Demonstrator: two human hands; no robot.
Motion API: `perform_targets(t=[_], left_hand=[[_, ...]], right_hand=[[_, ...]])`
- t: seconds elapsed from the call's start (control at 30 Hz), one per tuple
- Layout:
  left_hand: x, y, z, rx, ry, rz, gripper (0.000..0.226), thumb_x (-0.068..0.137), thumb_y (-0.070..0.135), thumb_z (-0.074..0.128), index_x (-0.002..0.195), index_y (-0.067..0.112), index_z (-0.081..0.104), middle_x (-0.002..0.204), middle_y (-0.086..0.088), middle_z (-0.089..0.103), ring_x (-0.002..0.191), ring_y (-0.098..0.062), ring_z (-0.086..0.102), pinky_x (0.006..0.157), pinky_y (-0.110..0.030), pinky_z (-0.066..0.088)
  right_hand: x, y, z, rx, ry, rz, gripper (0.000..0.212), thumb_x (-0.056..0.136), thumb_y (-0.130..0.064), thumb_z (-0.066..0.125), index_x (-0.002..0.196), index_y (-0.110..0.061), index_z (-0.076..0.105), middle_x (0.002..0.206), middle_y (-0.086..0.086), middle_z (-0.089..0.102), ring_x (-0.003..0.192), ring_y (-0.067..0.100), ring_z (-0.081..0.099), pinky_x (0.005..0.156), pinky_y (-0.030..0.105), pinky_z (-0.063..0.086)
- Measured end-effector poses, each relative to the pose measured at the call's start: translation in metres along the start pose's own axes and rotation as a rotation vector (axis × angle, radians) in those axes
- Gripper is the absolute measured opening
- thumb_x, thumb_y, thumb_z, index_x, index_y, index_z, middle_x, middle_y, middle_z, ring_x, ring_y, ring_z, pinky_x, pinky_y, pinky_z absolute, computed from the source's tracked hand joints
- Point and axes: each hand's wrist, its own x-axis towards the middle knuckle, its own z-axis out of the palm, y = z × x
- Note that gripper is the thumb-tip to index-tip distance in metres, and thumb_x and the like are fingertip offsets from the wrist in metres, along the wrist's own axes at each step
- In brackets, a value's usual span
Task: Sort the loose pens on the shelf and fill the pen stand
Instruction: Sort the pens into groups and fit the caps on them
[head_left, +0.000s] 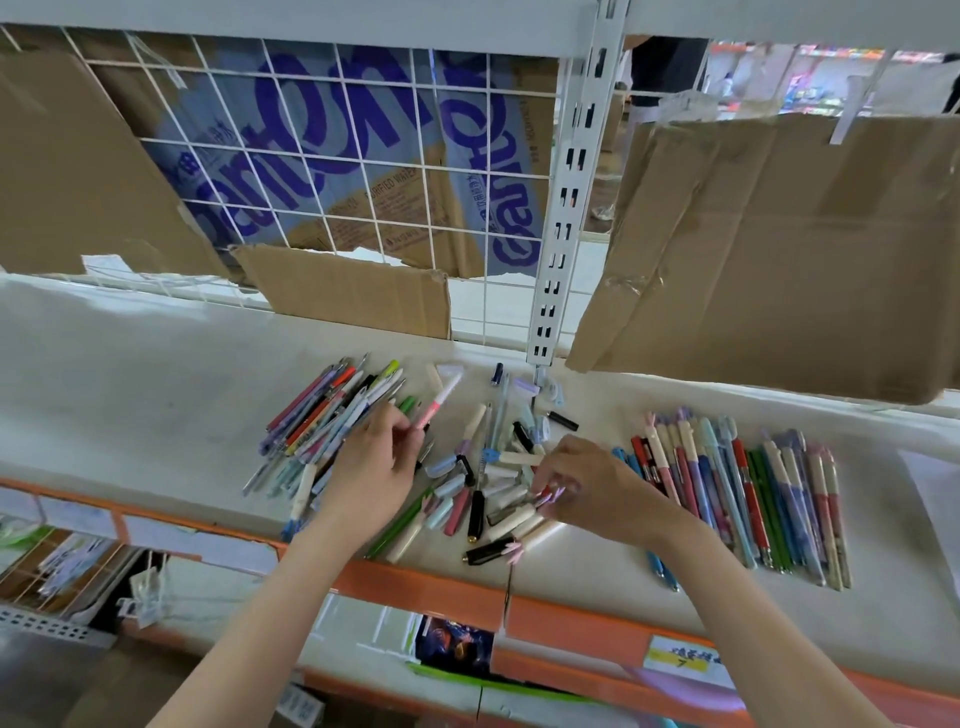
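Observation:
Loose pens lie in three groups on the white shelf (156, 395): a fanned left pile (322, 415), a jumbled middle heap of pens and caps (493, 488), and a tidy right row (737, 493). My left hand (371, 467) pinches a pink-and-white pen (439, 402) between thumb and fingers, tip pointing up and away. My right hand (582, 488) reaches into the middle heap, its fingertips pinching a small pen or cap with a pink end (548, 496). No pen stand is in view.
An orange strip (426, 584) edges the shelf front, with label holders below. Cardboard sheets hang behind the wire grid (363, 156) and at the right (779, 249). A white slotted upright (566, 208) stands behind the middle heap. A lower shelf holds baskets at the left.

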Motion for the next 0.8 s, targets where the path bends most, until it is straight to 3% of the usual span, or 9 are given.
perform_targets(t=[0.17, 0.27, 0.33, 0.43, 0.5, 0.6, 0.63, 0.7, 0.8], left_hand=[[-0.015, 0.009, 0.006, -0.152, -0.123, -0.055, 0.01, 0.097, 0.019, 0.046, 0.091, 0.011, 0.044, 0.071, 0.005, 0.053, 0.061, -0.007, 0.05, 0.054, -0.018, 0.037], [-0.018, 0.014, 0.008, -0.163, -0.156, -0.069, 0.011, 0.097, 0.023, 0.044, 0.095, 0.012, 0.043, 0.072, 0.001, 0.054, 0.062, -0.011, 0.051, 0.053, -0.019, 0.036], [-0.02, 0.017, 0.009, -0.189, -0.185, -0.041, 0.009, 0.097, 0.025, 0.043, 0.095, 0.016, 0.045, 0.067, 0.003, 0.051, 0.057, -0.009, 0.048, 0.051, -0.019, 0.034], [-0.025, 0.019, 0.009, -0.23, -0.21, 0.017, 0.014, 0.098, 0.024, 0.044, 0.085, 0.027, 0.048, 0.061, 0.006, 0.05, 0.051, -0.006, 0.042, 0.051, -0.018, 0.032], [-0.028, 0.021, 0.009, -0.266, -0.245, 0.031, 0.016, 0.097, 0.025, 0.045, 0.083, 0.03, 0.05, 0.062, 0.003, 0.054, 0.052, -0.007, 0.044, 0.051, -0.019, 0.031], [-0.033, 0.027, 0.01, -0.316, -0.269, 0.052, 0.015, 0.096, 0.03, 0.045, 0.082, 0.03, 0.052, 0.061, -0.003, 0.056, 0.051, -0.009, 0.047, 0.05, -0.02, 0.033], [-0.034, 0.028, 0.011, -0.333, -0.27, 0.057, 0.016, 0.095, 0.032, 0.045, 0.081, 0.03, 0.052, 0.062, -0.006, 0.057, 0.052, -0.013, 0.048, 0.052, -0.027, 0.037], [-0.036, 0.031, 0.012, -0.347, -0.267, 0.06, 0.018, 0.095, 0.032, 0.046, 0.078, 0.032, 0.051, 0.065, -0.009, 0.057, 0.059, -0.025, 0.053, 0.059, -0.041, 0.042], [-0.037, 0.033, 0.012, -0.344, -0.26, 0.073, 0.021, 0.096, 0.03, 0.046, 0.076, 0.034, 0.049, 0.064, -0.01, 0.055, 0.059, -0.026, 0.05, 0.056, -0.039, 0.038]], right_hand=[[-0.008, -0.005, 0.003, -0.034, -0.154, -0.068, 0.011, 0.082, -0.02, 0.07, 0.092, -0.025, 0.066, 0.1, -0.012, 0.041, 0.1, 0.001, 0.038, 0.082, 0.006, 0.033], [-0.006, -0.006, 0.013, -0.202, -0.172, -0.076, 0.009, 0.083, -0.03, 0.07, 0.091, -0.031, 0.066, 0.094, -0.022, 0.032, 0.099, 0.002, 0.028, 0.078, 0.007, 0.027], [-0.006, -0.006, 0.012, -0.169, -0.128, -0.092, 0.006, 0.083, -0.029, 0.069, 0.088, -0.029, 0.066, 0.092, -0.021, 0.035, 0.094, 0.0, 0.031, 0.077, 0.009, 0.029], [-0.004, -0.014, 0.002, 0.145, 0.103, -0.079, 0.008, 0.087, -0.019, 0.066, 0.083, -0.023, 0.06, 0.08, -0.014, 0.052, 0.072, -0.003, 0.049, 0.065, 0.011, 0.039], [-0.002, -0.02, -0.006, 0.51, 0.307, 0.036, 0.013, 0.09, -0.009, 0.061, 0.082, -0.015, 0.053, 0.065, -0.007, 0.057, 0.052, -0.001, 0.05, 0.056, 0.016, 0.042], [0.002, -0.025, -0.012, 0.938, 0.527, 0.11, 0.005, 0.09, -0.002, 0.056, 0.087, -0.002, 0.052, 0.071, 0.007, 0.066, 0.06, 0.011, 0.06, 0.062, 0.022, 0.05], [0.003, -0.026, -0.013, 1.015, 0.561, 0.107, 0.004, 0.09, -0.001, 0.056, 0.087, -0.002, 0.054, 0.074, 0.008, 0.067, 0.063, 0.012, 0.061, 0.064, 0.022, 0.051], [0.003, -0.027, -0.013, 1.087, 0.587, 0.092, 0.006, 0.09, -0.001, 0.056, 0.085, -0.004, 0.055, 0.074, 0.006, 0.068, 0.065, 0.014, 0.062, 0.065, 0.023, 0.051], [0.002, -0.028, -0.012, 1.091, 0.573, 0.078, 0.005, 0.09, -0.001, 0.054, 0.086, -0.004, 0.055, 0.077, 0.004, 0.07, 0.067, 0.013, 0.062, 0.065, 0.022, 0.051]])
